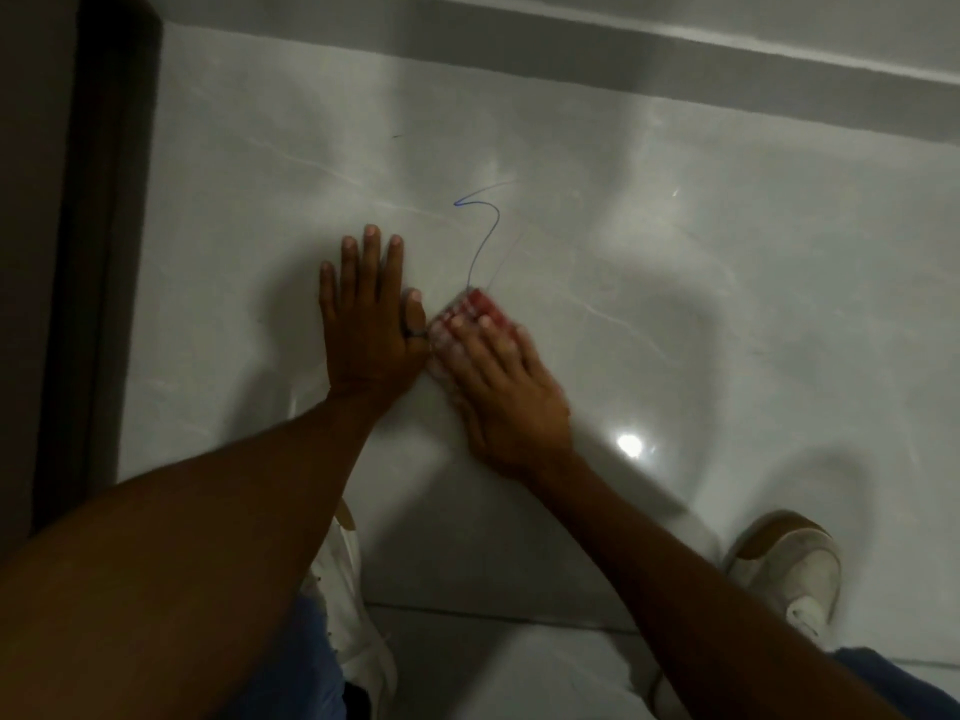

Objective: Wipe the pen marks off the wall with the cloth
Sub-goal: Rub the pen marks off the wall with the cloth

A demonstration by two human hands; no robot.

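Down low, the person's left hand lies flat and open on the glossy, pale grey marbled surface, fingers spread, holding nothing — a dark ring on the thumb. Just to its right, touching it, the right hand presses a small red-and-white checked cloth against the surface, fingers extended over it, blurred. From the cloth's far edge a thin blue squiggly pen mark and a fainter red line run away. Worn white canvas shoe sits near right.

Two hands; one cloth — two pen marks; two shoes
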